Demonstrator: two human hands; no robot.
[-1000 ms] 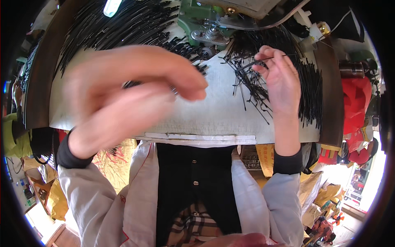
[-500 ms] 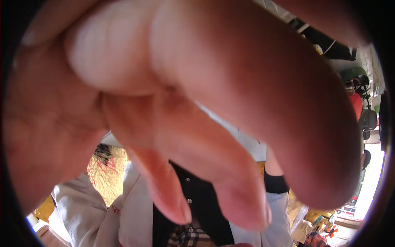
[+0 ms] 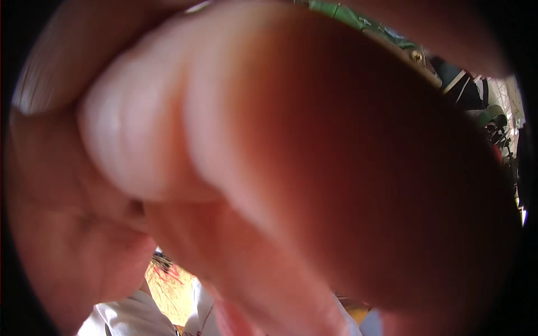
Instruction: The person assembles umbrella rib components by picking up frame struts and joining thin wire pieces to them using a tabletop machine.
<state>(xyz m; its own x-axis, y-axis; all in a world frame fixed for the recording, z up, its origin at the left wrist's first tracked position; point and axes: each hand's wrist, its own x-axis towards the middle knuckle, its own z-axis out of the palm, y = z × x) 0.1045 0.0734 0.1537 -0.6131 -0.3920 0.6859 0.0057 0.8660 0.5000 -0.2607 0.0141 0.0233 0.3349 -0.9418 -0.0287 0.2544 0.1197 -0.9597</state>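
The left hand (image 3: 213, 168) is raised right in front of the lens, palm on the left, its fingers half-curled and slanting down to the right, so it fills nearly the whole view. No object shows in it, but the fingertips blur or run out of sight, and I cannot tell whether they hold or touch anything. The right hand is not in view, so its grip is unknown. The green machine (image 3: 339, 14), the nearest equipment showing, sits at the upper right edge, partly hidden by the fingers; a yellow sack (image 3: 171, 288) with red marks shows below, beside pale clothing (image 3: 134, 316). Handled well, a reach this close seems to call for a slow wrist, loose fingers and light contact, with the palm kept off the lens; a quick swipe could smear the glass or nudge the camera.
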